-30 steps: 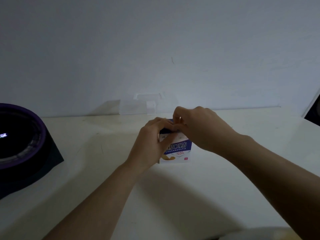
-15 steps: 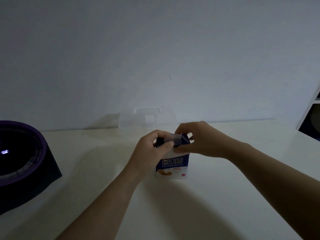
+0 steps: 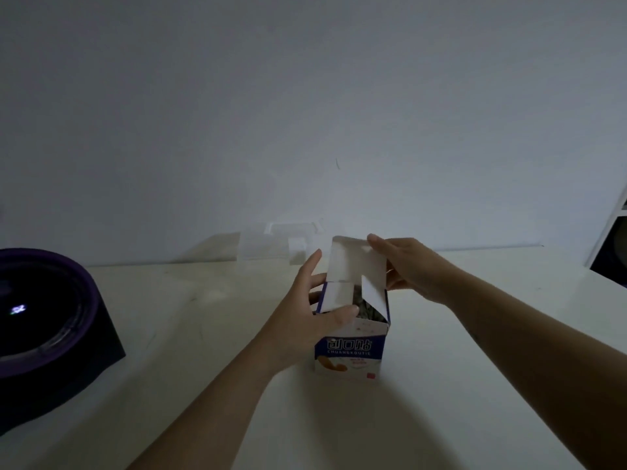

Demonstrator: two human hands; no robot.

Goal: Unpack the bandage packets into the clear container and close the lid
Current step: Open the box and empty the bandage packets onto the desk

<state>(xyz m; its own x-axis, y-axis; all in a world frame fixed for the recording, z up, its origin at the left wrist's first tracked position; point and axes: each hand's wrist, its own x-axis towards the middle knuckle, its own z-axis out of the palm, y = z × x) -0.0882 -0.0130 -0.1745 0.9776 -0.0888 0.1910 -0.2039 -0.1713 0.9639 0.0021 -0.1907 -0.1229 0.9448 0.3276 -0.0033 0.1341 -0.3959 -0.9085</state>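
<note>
Centrally on the counter stood the bandage box, upright, with the left hand pinching its left wall in its grip, thumb across the front, evidently to steady it. The right hand, grip spread, pressed the lid flap back, exposing packets in the mouth. The clear container sat at the counter's far edge, just behind, within easy reach for unloading.

The light is dim. A plain, pale grey-white wall rises behind a cream-white table. A dark, round, purple-rimmed device sits at the table's left, and a white shelf frame edges in at right.
</note>
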